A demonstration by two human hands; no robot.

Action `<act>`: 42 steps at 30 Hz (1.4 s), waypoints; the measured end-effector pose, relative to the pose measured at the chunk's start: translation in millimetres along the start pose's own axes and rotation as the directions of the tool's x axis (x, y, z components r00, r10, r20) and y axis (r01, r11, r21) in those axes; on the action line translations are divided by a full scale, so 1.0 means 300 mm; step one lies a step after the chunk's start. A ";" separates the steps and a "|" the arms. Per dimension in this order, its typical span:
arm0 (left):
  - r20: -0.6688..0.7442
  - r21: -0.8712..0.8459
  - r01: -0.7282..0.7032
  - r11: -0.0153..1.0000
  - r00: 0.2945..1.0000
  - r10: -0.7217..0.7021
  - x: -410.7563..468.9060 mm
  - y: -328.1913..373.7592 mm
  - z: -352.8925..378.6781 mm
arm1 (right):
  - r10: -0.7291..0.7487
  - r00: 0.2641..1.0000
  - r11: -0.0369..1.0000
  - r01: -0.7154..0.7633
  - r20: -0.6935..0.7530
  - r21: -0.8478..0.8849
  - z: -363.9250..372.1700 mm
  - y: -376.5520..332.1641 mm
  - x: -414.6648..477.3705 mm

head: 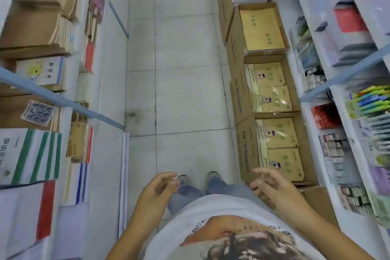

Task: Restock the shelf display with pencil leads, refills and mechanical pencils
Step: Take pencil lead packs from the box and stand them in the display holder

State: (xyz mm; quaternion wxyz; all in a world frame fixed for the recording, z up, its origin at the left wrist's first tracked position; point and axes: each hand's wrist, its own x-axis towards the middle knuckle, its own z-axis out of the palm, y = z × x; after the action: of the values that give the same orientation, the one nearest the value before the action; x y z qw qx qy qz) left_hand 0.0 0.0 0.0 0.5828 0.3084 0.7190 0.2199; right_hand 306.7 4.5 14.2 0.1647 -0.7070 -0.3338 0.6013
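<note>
1. Nearest the camera, at the bottom centre of the frame, is the person's white printed T-shirt (pixel 211 217), with blue jeans and grey shoes (pixel 198 178) showing just above it on the pale tiled floor (pixel 181 82).
2. The left hand (pixel 157 189) hangs lower centre-left, its fingers (pixel 168 175) loosely curled apart and holding nothing.
3. The right hand (pixel 272 187) hangs lower centre-right, fingers spread and slightly bent, also empty.
4. Just beyond the right hand, a row of open brown cardboard boxes (pixel 272 91) stands on the floor along the right side, filled with tan envelope-like packs, some in clear wrap.
5. At the right edge, white shelves with blue rails (pixel 337 78) carry small boxed stationery packs (pixel 335 145), possibly leads or refills, though too blurred to tell, and a bundle of green, blue and yellow pens or pencils (pixel 371 99).
6. On the left side, white shelving holds stacked notebooks and brown paper pads (pixel 35 34).
</note>
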 end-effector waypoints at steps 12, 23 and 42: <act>0.001 0.002 0.053 0.999 0.999 -0.053 0.211 0.175 0.035 | 0.002 1.000 1.000 -0.001 -0.023 0.017 -0.070 -0.247 0.353; -0.059 -0.066 0.061 0.996 0.996 -0.065 0.871 0.613 -0.236 | -0.038 0.999 0.995 0.041 0.035 -0.093 0.020 -0.858 0.960; -0.015 -0.027 -0.021 0.999 1.000 0.020 2.142 2.017 -0.266 | 0.029 0.997 0.999 -0.030 -0.075 -0.013 -0.335 -2.059 2.051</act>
State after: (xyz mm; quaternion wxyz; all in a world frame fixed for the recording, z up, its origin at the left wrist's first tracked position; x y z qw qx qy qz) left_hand -48.3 884.6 -24.7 0.5794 0.3060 0.7170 0.2379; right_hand 267.1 880.4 -27.3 0.1630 -0.7351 -0.3210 0.5744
